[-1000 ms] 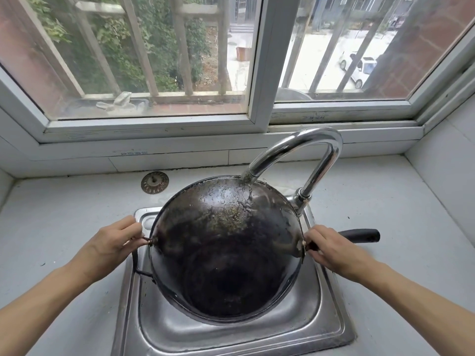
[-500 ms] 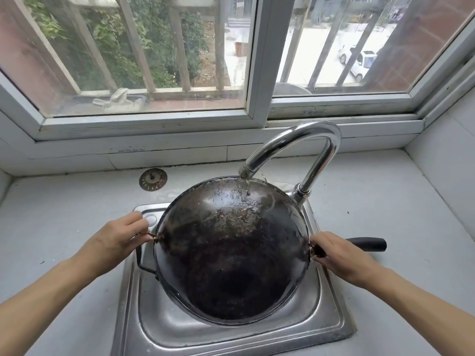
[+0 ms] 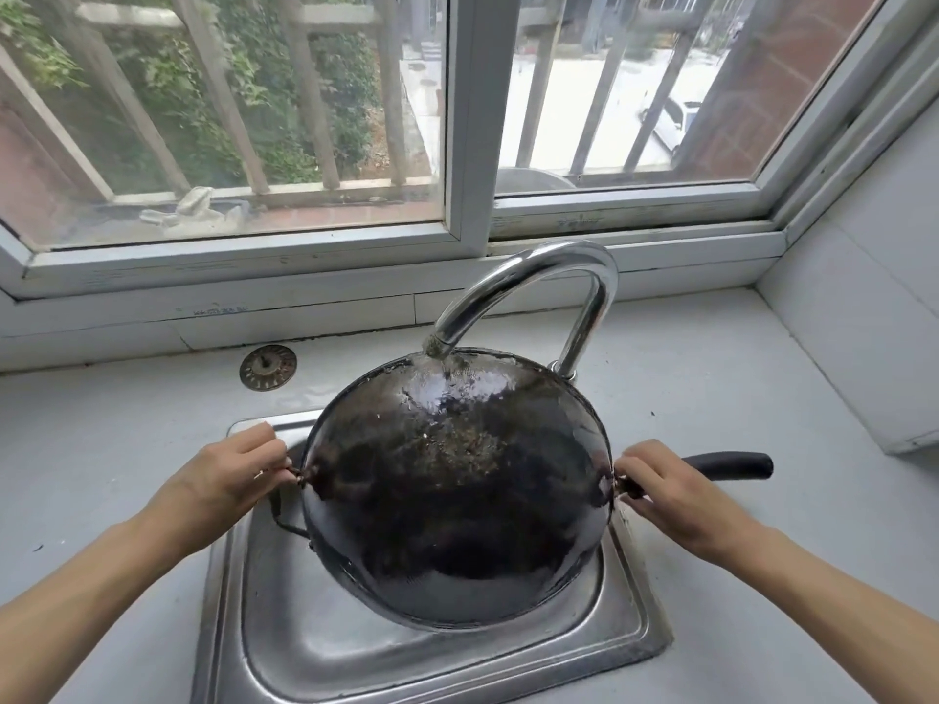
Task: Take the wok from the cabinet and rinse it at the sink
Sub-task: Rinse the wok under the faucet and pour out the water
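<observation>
Tilting the wok [image 3: 457, 500] over the sink [image 3: 284, 647], you pinch its rim with left hand [image 3: 223, 480] fingers; right hand [image 3: 670, 495] grips the long handle [image 3: 731, 462], axis running left-right between them, under the tap [image 3: 533, 276].

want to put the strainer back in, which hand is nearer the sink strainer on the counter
Left. The left hand grips the wok by its small side handle, just in front of the sink strainer. The right hand holds the long handle across the wok, farther away.

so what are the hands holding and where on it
Both hold the wok over the sink: the left hand pinches the small loop handle at its rim, the right hand grips the base of the long black handle.
</observation>
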Demonstrator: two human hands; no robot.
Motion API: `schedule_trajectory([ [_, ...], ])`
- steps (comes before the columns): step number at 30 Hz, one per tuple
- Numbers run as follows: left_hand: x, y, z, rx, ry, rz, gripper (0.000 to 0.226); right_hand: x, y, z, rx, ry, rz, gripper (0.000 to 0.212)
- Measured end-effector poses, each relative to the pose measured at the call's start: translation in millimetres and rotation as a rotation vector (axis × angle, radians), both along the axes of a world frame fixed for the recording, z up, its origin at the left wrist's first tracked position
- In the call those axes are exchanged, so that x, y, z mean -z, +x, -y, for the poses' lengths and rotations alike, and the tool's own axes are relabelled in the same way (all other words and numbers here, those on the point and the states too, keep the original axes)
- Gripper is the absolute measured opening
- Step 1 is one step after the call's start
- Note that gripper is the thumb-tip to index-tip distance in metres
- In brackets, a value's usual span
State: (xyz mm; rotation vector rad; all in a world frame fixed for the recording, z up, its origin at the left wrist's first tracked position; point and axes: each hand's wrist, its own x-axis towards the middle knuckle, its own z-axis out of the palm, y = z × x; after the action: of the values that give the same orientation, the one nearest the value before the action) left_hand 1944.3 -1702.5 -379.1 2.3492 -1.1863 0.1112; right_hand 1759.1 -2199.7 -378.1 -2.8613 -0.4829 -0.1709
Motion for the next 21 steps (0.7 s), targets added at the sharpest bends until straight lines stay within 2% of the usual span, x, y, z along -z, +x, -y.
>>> schedule_trajectory([
  [15, -9.9, 13.4, 21.7, 0.04, 0.005, 0.005, 0.029, -9.7, -15.0, 6.8, 0.045, 0.018, -0.002, 0.039],
  [21, -13.3, 24.4, 29.1, 0.065, -0.004, -0.065, 0.018, -12.8, -19.2, 8.3, 0.064, 0.033, -0.011, 0.047],
])
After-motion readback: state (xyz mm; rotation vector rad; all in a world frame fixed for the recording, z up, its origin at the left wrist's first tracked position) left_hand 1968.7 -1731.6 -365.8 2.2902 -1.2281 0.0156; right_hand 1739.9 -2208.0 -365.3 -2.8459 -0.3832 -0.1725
